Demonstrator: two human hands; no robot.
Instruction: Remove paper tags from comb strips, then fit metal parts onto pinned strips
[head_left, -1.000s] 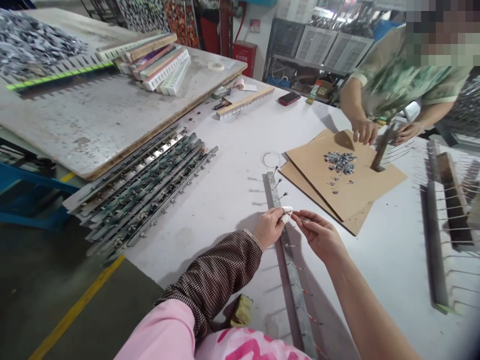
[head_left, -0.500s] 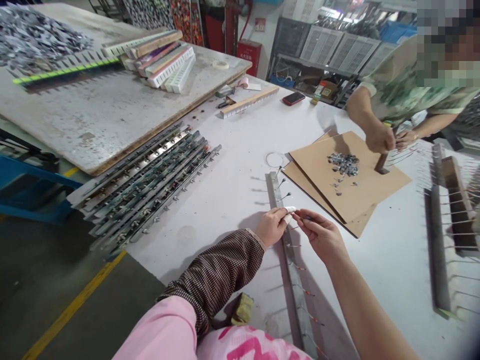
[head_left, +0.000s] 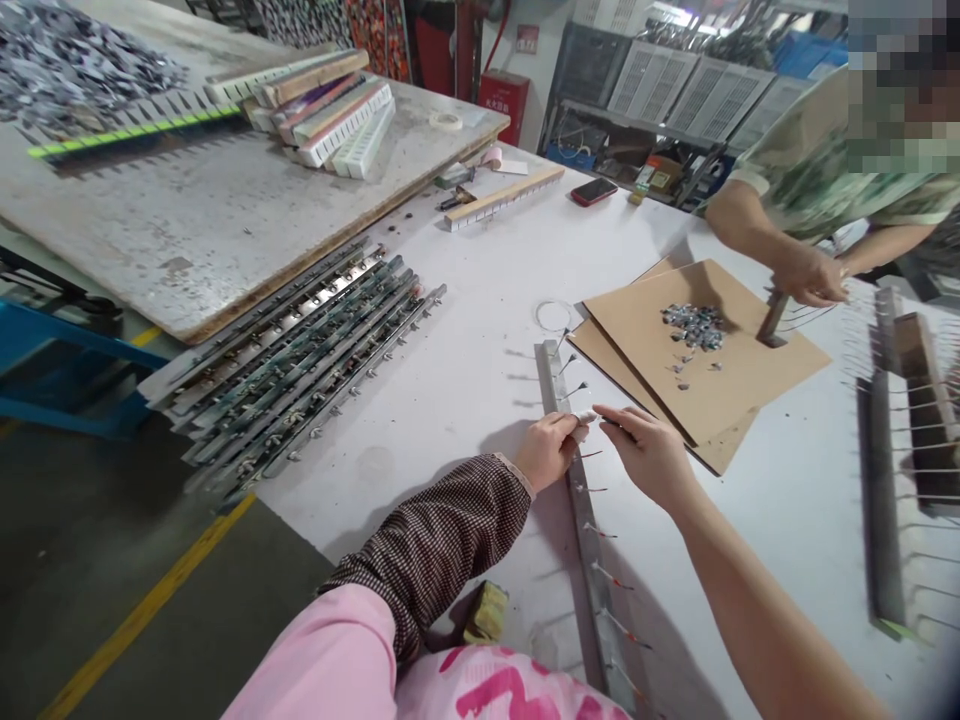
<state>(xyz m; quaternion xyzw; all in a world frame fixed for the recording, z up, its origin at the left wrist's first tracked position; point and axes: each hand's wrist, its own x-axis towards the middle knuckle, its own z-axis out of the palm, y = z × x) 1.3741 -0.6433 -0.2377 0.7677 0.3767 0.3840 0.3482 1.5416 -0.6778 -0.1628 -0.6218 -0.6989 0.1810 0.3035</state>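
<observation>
A long grey metal bar (head_left: pixel 581 540) with thin pins sticking out of its right side lies on the white table (head_left: pixel 465 330). My left hand (head_left: pixel 550 450), a white wrap on one fingertip, rests on the bar and pinches at a pin. My right hand (head_left: pixel 651 455) meets it from the right, fingers closed on a thin pin at the bar. A brown cardboard sheet (head_left: pixel 712 370) just beyond carries a small pile of shiny metal bits (head_left: pixel 694 325).
A stack of similar metal bars (head_left: pixel 300 360) lies to the left beside a raised grey board (head_left: pixel 187 220). Another person's hands (head_left: pixel 814 280) work a tool at the cardboard's far edge. Pinned bars (head_left: pixel 892 480) lie at the right. A red phone (head_left: pixel 592 191) sits far back.
My hands have shifted slightly up along the bar and closed together. The other person's hands moved right, off the cardboard's corner to the tool.
</observation>
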